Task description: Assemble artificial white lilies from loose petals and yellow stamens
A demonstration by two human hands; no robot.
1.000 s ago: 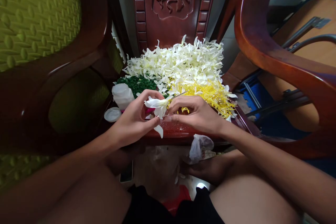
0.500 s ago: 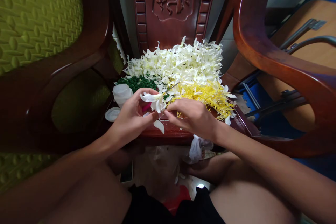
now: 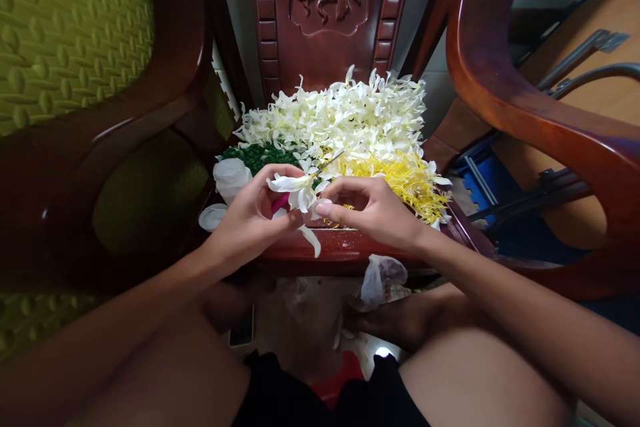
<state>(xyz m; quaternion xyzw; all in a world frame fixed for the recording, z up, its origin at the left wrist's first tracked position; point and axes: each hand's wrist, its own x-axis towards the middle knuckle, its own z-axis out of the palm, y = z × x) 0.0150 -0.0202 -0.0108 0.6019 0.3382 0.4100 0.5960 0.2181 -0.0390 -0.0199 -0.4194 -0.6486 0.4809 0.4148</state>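
Note:
My left hand [image 3: 255, 213] is closed round a white flower [image 3: 300, 192], with something pink partly showing between its fingers. A thin stem or wire sticks up to the right from the flower. My right hand [image 3: 375, 210] pinches at the flower's lower right edge, thumb and forefinger together; what lies between them is too small to make out. A long white petal [image 3: 311, 240] hangs below the flower. Behind both hands are a heap of white flowers [image 3: 350, 113], a pile of yellow strands [image 3: 405, 180] and a dark green pile [image 3: 260, 157].
A wooden chair seat [image 3: 350, 247] bears the piles, with curved armrests [image 3: 520, 100] beside it. A white cup [image 3: 233, 179] and a white lid [image 3: 213, 217] stand at the left. A plastic bag [image 3: 377, 280] hangs at the front edge.
My right hand has turned slightly, so its thumb now shows more fully by the flower. The petal hanging below has shifted a little to the right and down.

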